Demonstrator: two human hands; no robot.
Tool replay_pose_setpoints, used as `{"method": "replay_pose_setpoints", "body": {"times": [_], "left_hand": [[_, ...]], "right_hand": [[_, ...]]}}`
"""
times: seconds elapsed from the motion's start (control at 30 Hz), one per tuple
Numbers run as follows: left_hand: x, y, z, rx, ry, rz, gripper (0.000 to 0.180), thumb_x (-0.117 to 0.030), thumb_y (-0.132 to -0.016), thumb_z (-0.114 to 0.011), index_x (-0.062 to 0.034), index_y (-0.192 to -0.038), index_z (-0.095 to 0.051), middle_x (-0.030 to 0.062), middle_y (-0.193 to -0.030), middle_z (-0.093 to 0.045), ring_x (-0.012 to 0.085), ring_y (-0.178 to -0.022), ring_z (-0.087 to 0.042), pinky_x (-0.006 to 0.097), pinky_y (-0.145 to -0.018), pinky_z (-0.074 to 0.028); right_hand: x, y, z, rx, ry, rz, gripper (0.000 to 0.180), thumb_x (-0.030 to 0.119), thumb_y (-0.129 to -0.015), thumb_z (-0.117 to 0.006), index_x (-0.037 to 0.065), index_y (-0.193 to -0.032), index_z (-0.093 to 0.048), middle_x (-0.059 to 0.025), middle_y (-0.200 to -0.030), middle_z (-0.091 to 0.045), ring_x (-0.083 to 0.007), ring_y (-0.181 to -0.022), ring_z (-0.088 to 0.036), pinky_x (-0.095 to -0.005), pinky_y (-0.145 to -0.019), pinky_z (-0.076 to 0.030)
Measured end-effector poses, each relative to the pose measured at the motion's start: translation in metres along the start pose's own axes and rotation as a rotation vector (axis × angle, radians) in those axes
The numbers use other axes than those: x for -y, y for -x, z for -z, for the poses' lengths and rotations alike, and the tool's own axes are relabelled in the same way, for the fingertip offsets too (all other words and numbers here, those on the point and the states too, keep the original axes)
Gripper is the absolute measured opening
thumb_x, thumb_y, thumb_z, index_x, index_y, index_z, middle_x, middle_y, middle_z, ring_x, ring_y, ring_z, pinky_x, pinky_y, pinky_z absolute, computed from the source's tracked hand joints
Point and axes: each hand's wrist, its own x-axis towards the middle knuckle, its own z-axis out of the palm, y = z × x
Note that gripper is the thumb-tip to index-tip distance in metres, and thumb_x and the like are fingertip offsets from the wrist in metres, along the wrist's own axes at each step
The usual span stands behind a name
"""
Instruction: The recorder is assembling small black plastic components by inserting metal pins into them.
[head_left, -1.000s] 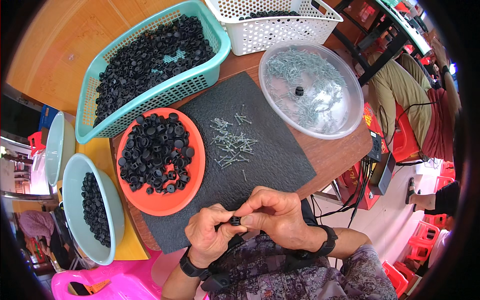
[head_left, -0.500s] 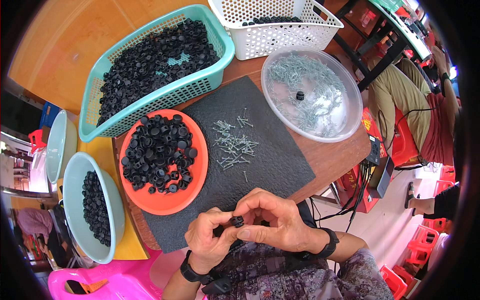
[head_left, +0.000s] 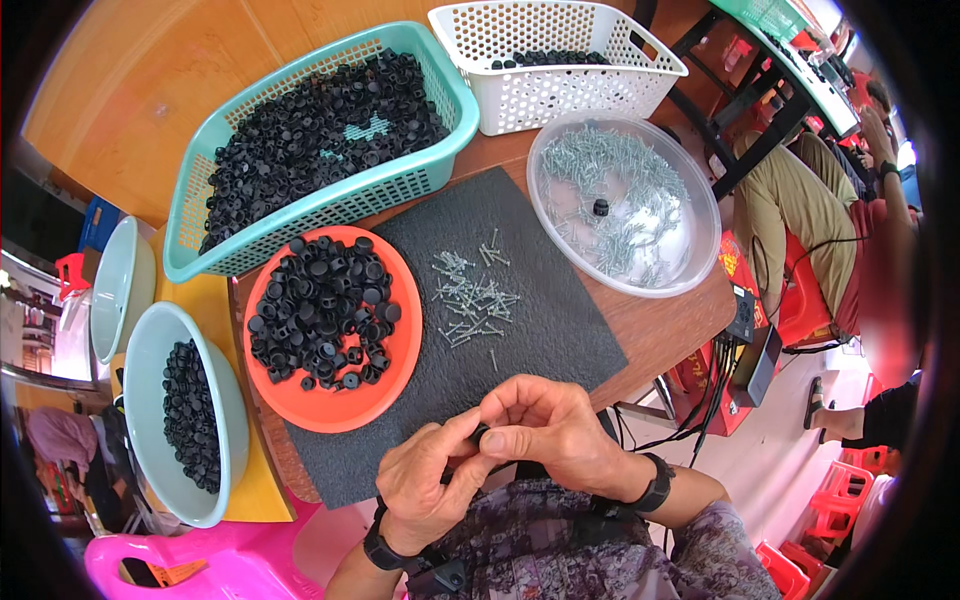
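Observation:
A small black plastic cap-like part [head_left: 479,434] sits pinched between my two hands, over the near edge of the black mat [head_left: 555,330]. My left hand [head_left: 428,482] grips it from the left with thumb and fingers. From the other side my right hand [head_left: 552,437] closes on it, thumb along its near side. Fingers cover most of the part. Loose silver screws [head_left: 475,300] lie on the mat beyond my hands. To their left, an orange-red bowl [head_left: 405,380] holds a heap of similar black parts [head_left: 320,300].
A teal basket [head_left: 320,240] of black parts stands at the back left, a white basket [head_left: 560,95] behind. A clear round tub [head_left: 710,225] of screws is at right. Light-blue basins [head_left: 238,420] stand left, above a pink stool [head_left: 200,560]. Another person [head_left: 800,200] sits at right.
My fingers have closed further over the black part, covering more of it, and my left hand has tilted closer to my right. The view has shifted slightly; bowls and screws lie as before.

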Motion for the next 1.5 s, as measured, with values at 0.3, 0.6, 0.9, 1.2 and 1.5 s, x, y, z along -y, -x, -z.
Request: {"method": "replay_pose_setpoints", "body": {"times": [0.3, 0.6, 0.9, 1.2, 1.5], "left_hand": [[-0.001, 0.000, -0.003, -0.063, 0.013, 0.069, 0.039, -0.003, -0.072, -0.074, 0.0016, -0.109, -0.062, 0.0078, -0.070, -0.065, 0.0175, -0.062, -0.064, 0.026, -0.057, -0.049], [0.002, 0.007, -0.014, -0.056, 0.075, 0.053, 0.048, 0.000, -0.071, -0.074, 0.0028, -0.116, -0.056, 0.0058, -0.071, -0.067, 0.0149, -0.063, -0.065, 0.025, -0.061, -0.050], [0.012, 0.019, -0.006, -0.006, 0.227, 0.264, 0.039, 0.001, -0.078, -0.067, 0.0065, -0.114, -0.053, 0.0026, -0.069, -0.061, 0.0045, -0.058, -0.051, 0.019, -0.054, -0.042], [0.015, 0.009, -0.012, 0.039, 0.223, 0.199, 0.036, 0.001, -0.080, -0.067, 0.0054, -0.113, -0.054, 0.0039, -0.072, -0.061, 0.0058, -0.062, -0.052, 0.020, -0.056, -0.043], [0.018, 0.013, 0.000, -0.001, 0.228, 0.235, 0.032, -0.004, -0.080, -0.070, 0.0044, -0.109, -0.057, 0.0031, -0.072, -0.060, 0.0066, -0.064, -0.053, 0.021, -0.058, -0.043]], "right_hand": [[0.003, -0.007, -0.003, -0.029, 0.174, 0.020, 0.021, 0.005, -0.087, -0.062, -0.003, -0.105, -0.054, -0.0067, -0.093, -0.061, -0.0100, -0.082, -0.059, -0.0234, -0.072, -0.050], [0.007, -0.002, -0.006, -0.136, 0.279, 0.067, 0.018, 0.004, -0.089, -0.058, -0.001, -0.106, -0.055, -0.0042, -0.094, -0.060, -0.0097, -0.085, -0.058, -0.0245, -0.074, -0.049], [0.060, -0.026, 0.020, -0.193, 0.520, 0.326, 0.016, 0.013, -0.087, -0.062, 0.002, -0.097, -0.057, -0.0002, -0.080, -0.057, -0.0066, -0.067, -0.052, -0.0229, -0.057, -0.045], [0.255, -0.130, 0.099, -0.642, 1.559, 1.099, 0.034, 0.028, -0.085, -0.059, -0.003, -0.098, -0.065, -0.0153, -0.079, -0.067, -0.0195, -0.073, -0.063, -0.0331, -0.069, -0.050], [0.108, -0.064, 0.027, -0.185, 1.319, 0.639, 0.013, 0.002, -0.073, -0.065, 0.003, -0.086, -0.067, -0.0086, -0.078, -0.066, -0.0179, -0.073, -0.063, -0.0303, -0.066, -0.050]]}}
